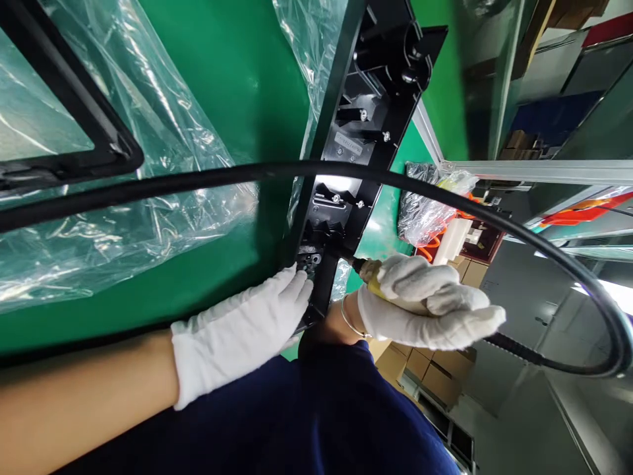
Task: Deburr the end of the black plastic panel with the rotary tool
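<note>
Gripping a yellow-tipped power screwdriver [376,277], the right hand [430,303] has its gloved fingers wrapped shut around the tool's body, with the bit aimed at the near end of the black plastic frame [356,145]. The left hand [242,330], also in a white glove, lies flat with fingers extended and pressed against that same near end of the frame, fingertips just beside the small mounting spot [310,258] where the bit points; it pins rather than pinches.

The frame lies on the green table [237,86], running away from the hands, with several screws already visible along its length. Clear plastic wrap [123,198] lies to the left of the frame, partly under another black part [74,132]. A thick black hose [494,218] arcs over the frame and loops back into the tool's rear.

Judging from this, the step is driving a screw at the frame's near end. Doing it well likely means keeping the bit square to the screw, holding the frame firmly down with the left palm, and keeping those fingertips clear of the bit. The hose's pull could tilt the tool, so a steady wrist matters.
</note>
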A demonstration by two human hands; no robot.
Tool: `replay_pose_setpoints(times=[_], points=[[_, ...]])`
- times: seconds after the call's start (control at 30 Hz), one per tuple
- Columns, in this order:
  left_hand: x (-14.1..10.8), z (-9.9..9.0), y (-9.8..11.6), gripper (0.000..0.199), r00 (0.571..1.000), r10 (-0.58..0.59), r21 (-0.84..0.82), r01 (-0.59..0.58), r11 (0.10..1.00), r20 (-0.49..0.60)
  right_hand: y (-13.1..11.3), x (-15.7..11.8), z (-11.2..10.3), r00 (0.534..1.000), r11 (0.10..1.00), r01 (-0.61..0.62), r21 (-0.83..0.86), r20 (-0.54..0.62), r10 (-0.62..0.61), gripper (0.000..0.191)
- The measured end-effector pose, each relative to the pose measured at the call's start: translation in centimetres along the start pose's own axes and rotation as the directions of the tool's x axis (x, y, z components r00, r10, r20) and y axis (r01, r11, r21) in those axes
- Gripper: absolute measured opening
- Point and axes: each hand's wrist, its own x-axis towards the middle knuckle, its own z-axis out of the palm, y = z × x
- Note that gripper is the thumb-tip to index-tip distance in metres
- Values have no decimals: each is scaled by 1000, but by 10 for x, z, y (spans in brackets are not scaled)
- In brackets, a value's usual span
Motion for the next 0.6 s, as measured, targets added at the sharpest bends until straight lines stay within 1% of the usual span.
replay_pose_setpoints(times=[0.1, 0.2, 0.3, 0.37, 0.4, 0.47, 0.53, 0.6], points=[[-2, 1, 0, 47, 1000, 11, -1, -11, 1000, -18, 2, 0, 0, 1000, 1000, 26, -6, -5, -26, 30], [-5, 2, 1, 45, 999, 18, 8, -18, 1000, -41, 3, -2, 2, 999, 1000, 27, -6, -32, -27, 29], [-9, 7, 2, 46, 999, 36, 24, -35, 999, -36, 4, -4, 3, 998, 999, 34, 4, -46, -34, 27], [-11, 11, 3, 49, 999, 46, 30, -45, 999, -19, 3, -3, 2, 999, 999, 40, 28, -30, -39, 27], [-13, 13, 4, 50, 999, 46, 30, -46, 999, -14, 3, -2, 0, 1000, 999, 29, 38, 1, -30, 28], [-15, 15, 5, 52, 999, 42, 25, -42, 999, -4, 1, 1, -5, 995, 999, -11, 31, 99, 8, 30], [-15, 14, 5, 54, 999, 39, 25, -39, 999, 6, -1, 4, -9, 978, 999, -38, 25, 205, 32, 31], [-14, 12, 5, 53, 999, 41, 35, -42, 999, 12, -1, 7, -11, 966, 996, -51, 75, 258, 30, 32]])
